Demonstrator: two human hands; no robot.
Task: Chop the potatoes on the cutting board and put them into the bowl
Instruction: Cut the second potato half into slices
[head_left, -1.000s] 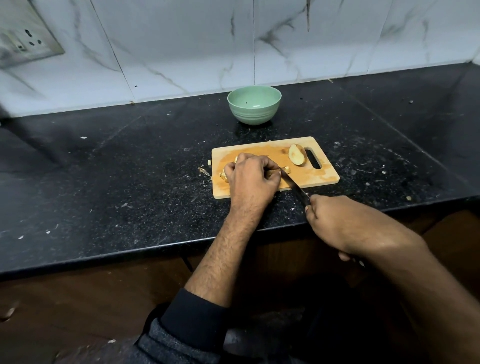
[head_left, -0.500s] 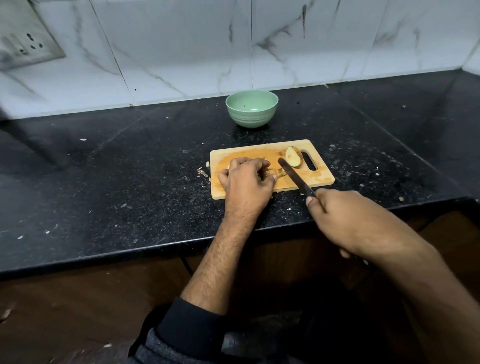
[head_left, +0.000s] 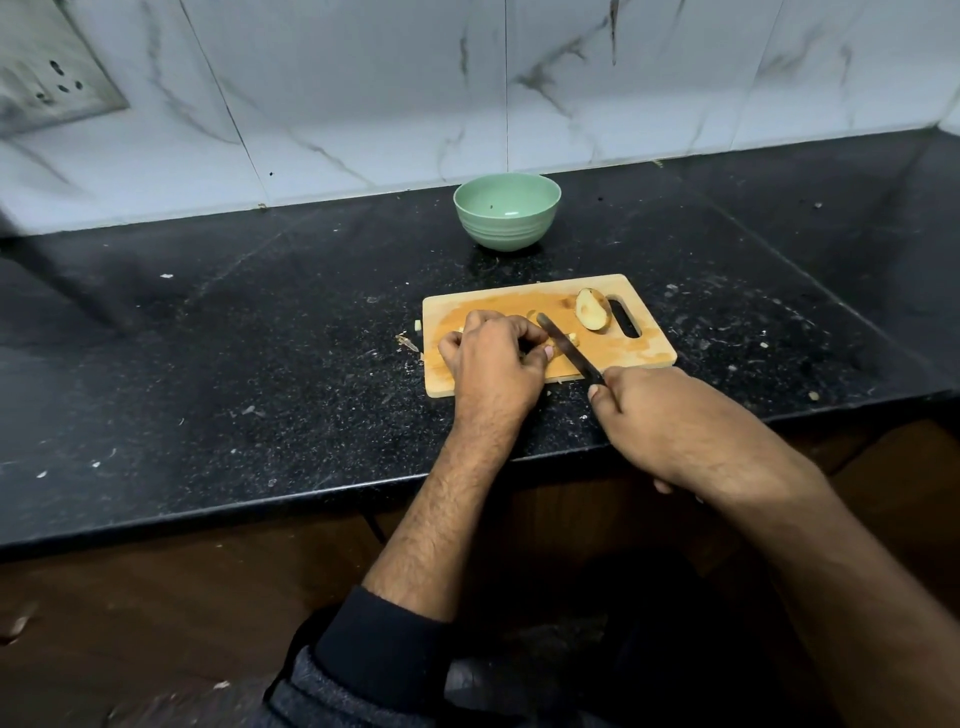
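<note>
Board: the pale rectangular wooden cutting board (head_left: 644, 349) lies near the front edge of the black speckled stone tabletop (head_left: 234, 364).
Left hand: the left hand (head_left: 496, 358) has its fingers curled over potato pieces (head_left: 571, 339) on the board.
Right hand: the right hand (head_left: 675, 426) grips a dark-bladed knife (head_left: 569, 349), blade angled onto the board.
Potato half: an uncut potato half (head_left: 591, 309) sits beside the board's handle slot.
Bowl: the green ribbed bowl (head_left: 506, 210) stands behind the board, near the tabletop's back edge.
</note>
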